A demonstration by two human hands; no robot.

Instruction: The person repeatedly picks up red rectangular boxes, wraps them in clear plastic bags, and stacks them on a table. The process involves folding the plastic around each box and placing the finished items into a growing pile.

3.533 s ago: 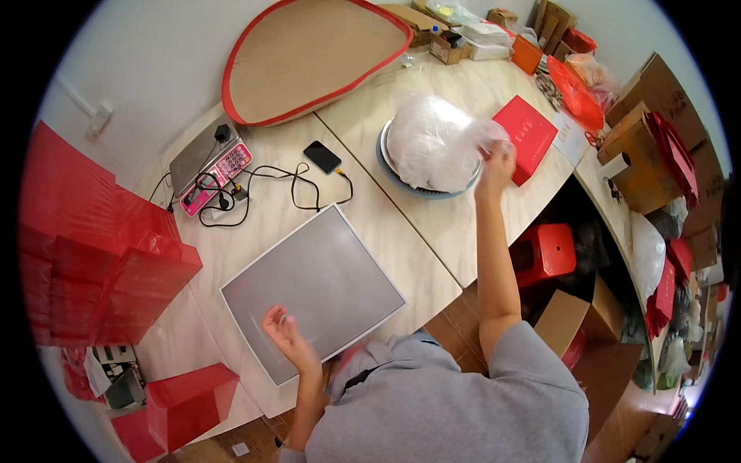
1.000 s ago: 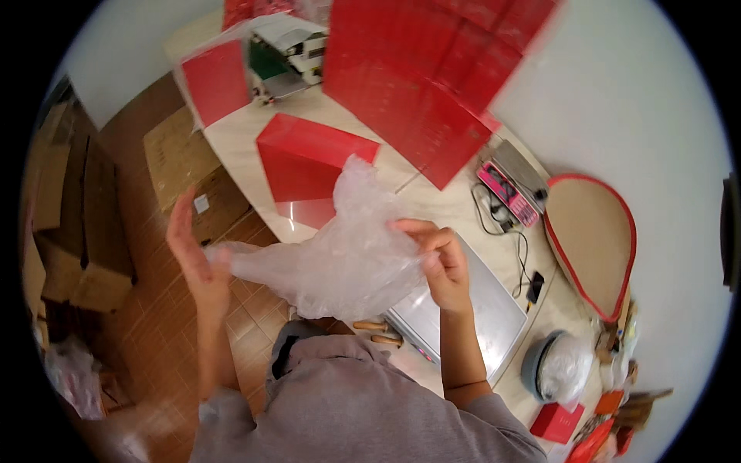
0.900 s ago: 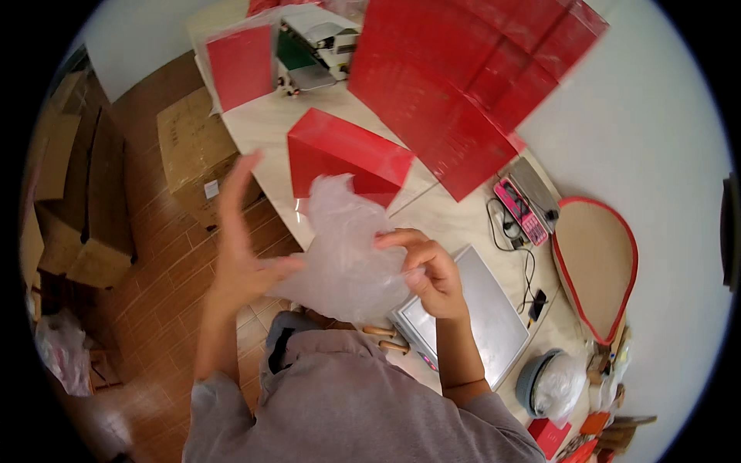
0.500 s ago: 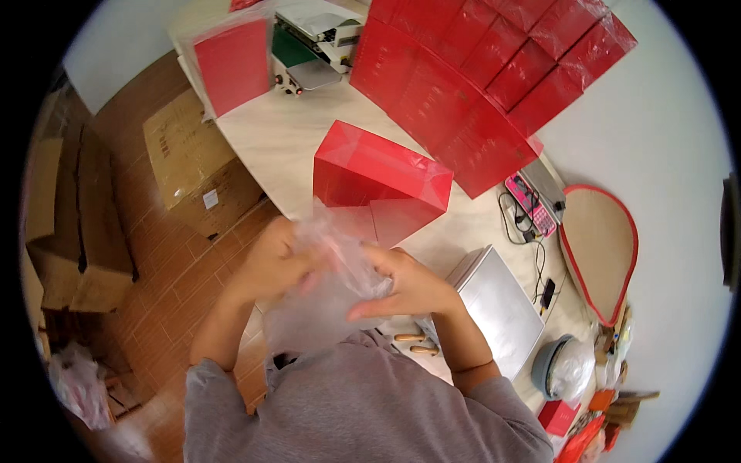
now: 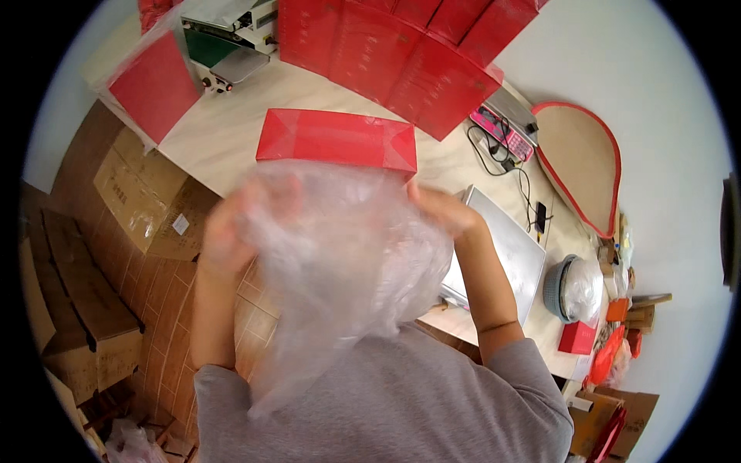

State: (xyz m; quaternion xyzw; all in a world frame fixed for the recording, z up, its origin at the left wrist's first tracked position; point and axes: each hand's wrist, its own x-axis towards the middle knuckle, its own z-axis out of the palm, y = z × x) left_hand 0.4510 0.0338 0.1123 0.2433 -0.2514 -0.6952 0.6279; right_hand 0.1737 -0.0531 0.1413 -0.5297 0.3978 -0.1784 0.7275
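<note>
A large clear plastic bag (image 5: 351, 255) hangs spread out in front of me, its lower part reaching down over my shirt. My left hand (image 5: 235, 220) grips the bag's left side, blurred by motion. At its upper right edge my right hand (image 5: 444, 210) holds it too, with the fingertips partly behind the film. Just beyond the bag's upper edge, a red box (image 5: 336, 139) wrapped in clear film stands on the pale table (image 5: 224, 139). The bag hides the near lower part of that box.
Wrapped red boxes (image 5: 386, 58) are stacked at the back. A machine with a metal plate (image 5: 241, 65) stands far left, beside a plastic-wrapped red panel (image 5: 158, 81). To the right are a silver-topped case (image 5: 502, 251), a pink calculator (image 5: 505, 137), cables and a basin (image 5: 557, 289). Cardboard boxes (image 5: 143, 201) sit on the floor.
The bag, bunched between my hands before, is now spread wide and raised against the red box. My hands have moved apart. The view has shifted, so the table appears further left and higher.
</note>
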